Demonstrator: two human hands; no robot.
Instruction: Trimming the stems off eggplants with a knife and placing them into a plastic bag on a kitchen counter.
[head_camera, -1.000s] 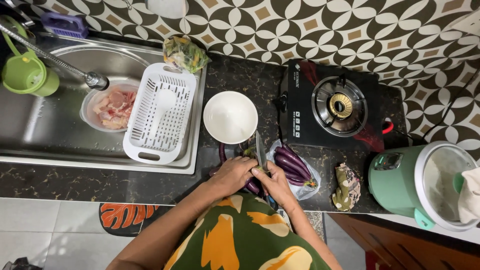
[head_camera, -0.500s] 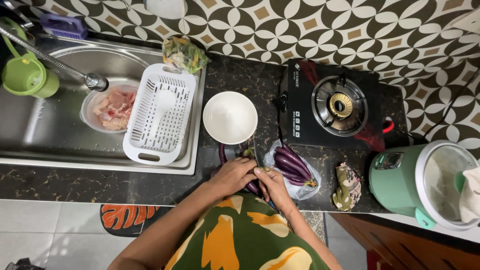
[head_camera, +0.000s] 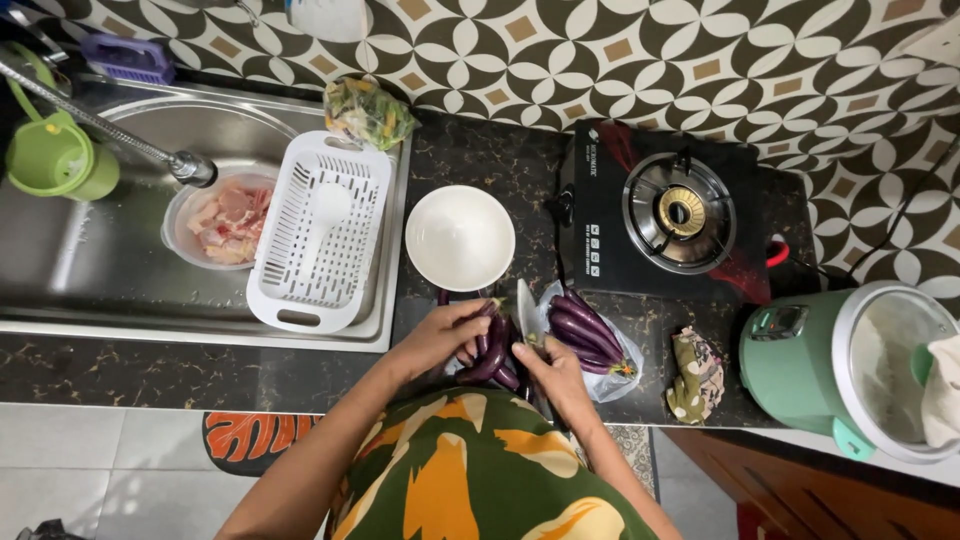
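Left hand (head_camera: 440, 338) pins eggplant (head_camera: 492, 358); right hand (head_camera: 556, 372) grips knife (head_camera: 527, 318) beside bowl (head_camera: 460, 238).

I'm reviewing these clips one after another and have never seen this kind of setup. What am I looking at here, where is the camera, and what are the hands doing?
There is no machine here: a person wears a camera on the head, so the single view looks straight down at their own two bare hands over a dark kitchen counter. The left hand rests on a long purple eggplant. The right hand holds a knife, its blade pointing away from the body. More eggplants lie on a clear plastic bag just to the right. Beyond the hands sits a white bowl. On the left is a sink with a white drainer basket and a bowl of raw meat. A single-burner gas stove and a green rice cooker stand on the right.
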